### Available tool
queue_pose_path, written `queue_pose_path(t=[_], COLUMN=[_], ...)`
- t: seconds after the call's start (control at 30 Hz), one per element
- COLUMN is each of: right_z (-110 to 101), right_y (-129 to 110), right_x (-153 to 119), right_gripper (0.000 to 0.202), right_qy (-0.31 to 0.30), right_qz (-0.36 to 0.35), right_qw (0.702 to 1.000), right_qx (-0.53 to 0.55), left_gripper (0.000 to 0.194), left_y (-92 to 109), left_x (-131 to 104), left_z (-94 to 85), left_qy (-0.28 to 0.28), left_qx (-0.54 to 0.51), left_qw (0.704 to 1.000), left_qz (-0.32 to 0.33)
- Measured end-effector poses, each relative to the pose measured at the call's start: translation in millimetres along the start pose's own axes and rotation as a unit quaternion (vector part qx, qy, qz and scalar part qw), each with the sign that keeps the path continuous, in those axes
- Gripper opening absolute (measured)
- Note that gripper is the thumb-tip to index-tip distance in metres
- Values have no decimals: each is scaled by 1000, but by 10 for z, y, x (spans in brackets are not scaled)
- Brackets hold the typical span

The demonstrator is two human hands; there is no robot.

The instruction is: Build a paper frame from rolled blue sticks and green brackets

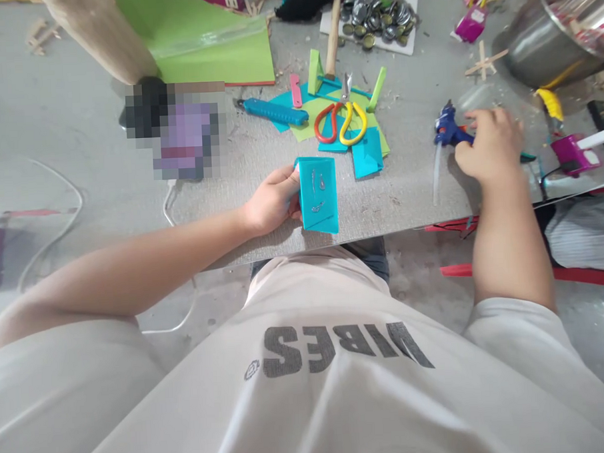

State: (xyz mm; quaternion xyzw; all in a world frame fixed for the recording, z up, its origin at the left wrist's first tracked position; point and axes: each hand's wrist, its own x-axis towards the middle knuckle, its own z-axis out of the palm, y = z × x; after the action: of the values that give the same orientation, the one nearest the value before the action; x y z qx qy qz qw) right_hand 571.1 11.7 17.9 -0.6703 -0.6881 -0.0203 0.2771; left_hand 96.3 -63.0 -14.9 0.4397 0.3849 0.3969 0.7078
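Observation:
My left hand (275, 199) pinches the left edge of a small folded blue paper piece (324, 185) near the table's front edge. Three clear, shiny glue marks show on its face. Over to the right, my right hand (493, 145) has its thumb and fingers around the handle of a blue hot glue gun (446, 127). The gun is low at the tabletop, nozzle pointing away, and a whitish glue stick (436, 174) juts from its back. Scissors (340, 123) with red and yellow handles lie on blue and green paper scraps, beside a blue utility knife (276, 112).
Green card (214, 50) lies at the back left near another person's arm (103, 35). Bottle caps (373, 13) are heaped at the back. A metal pot (548, 35) and crossed wooden sticks (485, 61) stand at the right. A white cable (167, 202) hangs over the front edge.

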Motion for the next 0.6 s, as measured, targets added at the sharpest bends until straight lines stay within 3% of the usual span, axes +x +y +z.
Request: queue_pose_path(t=[0.1, 0.17, 0.23, 0.3, 0.43, 0.6], right_z=[120, 268, 438, 592, 757, 760], right_y=[-368, -691, -993, -1204, -1319, -1358], right_x=[10, 7, -10, -35, -52, -26], right_gripper=[23, 21, 15, 11, 23, 36], right_qy=[30, -27, -103, -124, -106, -155], right_qz=[23, 71, 74, 73, 87, 147], right_qw=[999, 997, 991, 988, 988, 970], right_qx=[16, 23, 40, 51, 67, 112], left_gripper=[48, 47, 46, 45, 48, 51], left_y=[28, 33, 31, 29, 26, 19], left_x=[21, 24, 17, 6, -6, 9], left_z=[-2, -6, -9, -10, -4, 8], left_qy=[-4, -2, 0, 4, 17, 9], left_qx=[7, 7, 9, 14, 23, 24], left_qw=[1000, 1000, 1000, 1000, 1000, 1000], left_qz=[5, 4, 4, -1, -9, -8])
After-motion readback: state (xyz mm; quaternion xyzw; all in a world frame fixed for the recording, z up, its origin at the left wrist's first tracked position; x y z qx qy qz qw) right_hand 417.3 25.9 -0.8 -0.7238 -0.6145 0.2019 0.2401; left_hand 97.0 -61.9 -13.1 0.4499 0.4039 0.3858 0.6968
